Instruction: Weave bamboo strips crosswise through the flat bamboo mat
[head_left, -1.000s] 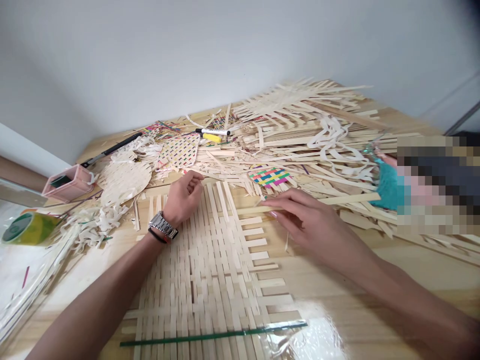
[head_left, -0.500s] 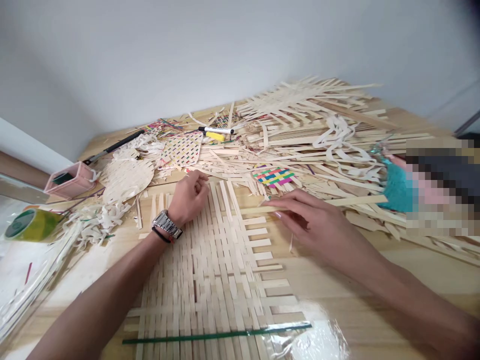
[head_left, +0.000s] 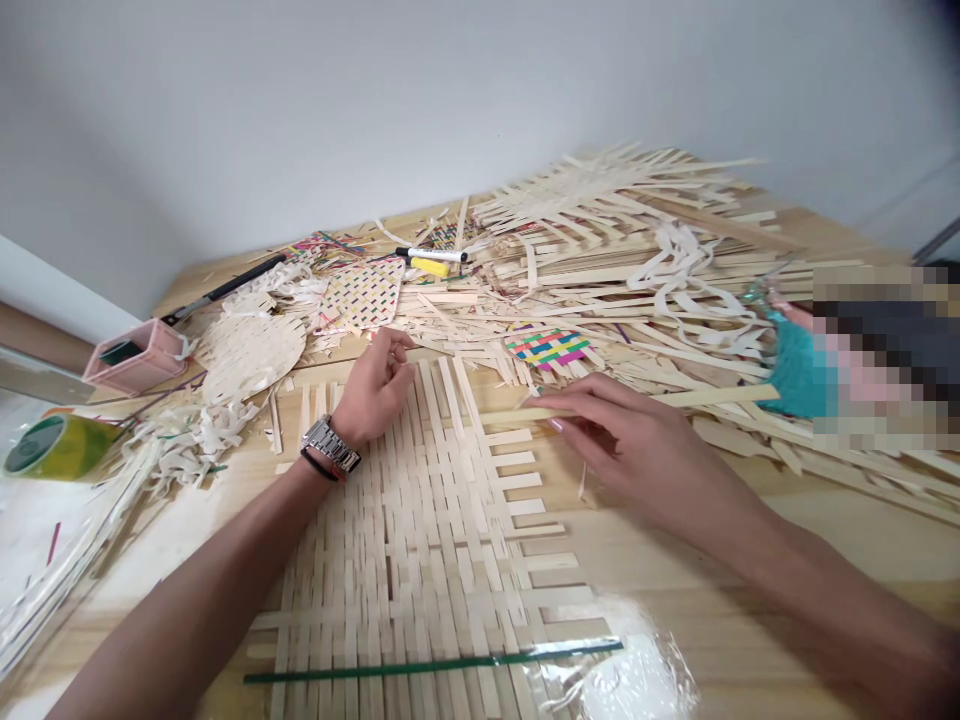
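Head view: pinched a pale strip beside a woven mat

Pinched the pale strip (head_left: 724, 396) between thumb and fingers of the right hand (head_left: 637, 440), just right of the far part of the woven mat (head_left: 431, 500). Had the pale strip running from the mat's right side, past the fingers and on toward the right. Had the woven mat flat on the wooden table (head_left: 750, 570), in the near middle, with loose ends sticking out along the right edge.

Had the left hand (head_left: 375, 392) over the mat's far left part, with fingers loosely curled and a silver watch (head_left: 331, 445) at the wrist. Could not make out whether gripping anything there or merely resting.

Saw a green strip (head_left: 431, 667) across the mat's near part, with clear plastic (head_left: 637, 665) shining at near right. Saw a round woven piece (head_left: 251, 358), a pink basket (head_left: 139, 372) and a tape roll (head_left: 79, 448) to the left. Saw a colourful woven piece (head_left: 551, 347) just beyond the right hand, and a white marker (head_left: 442, 255) beside a yellow marker (head_left: 429, 267) farther off.
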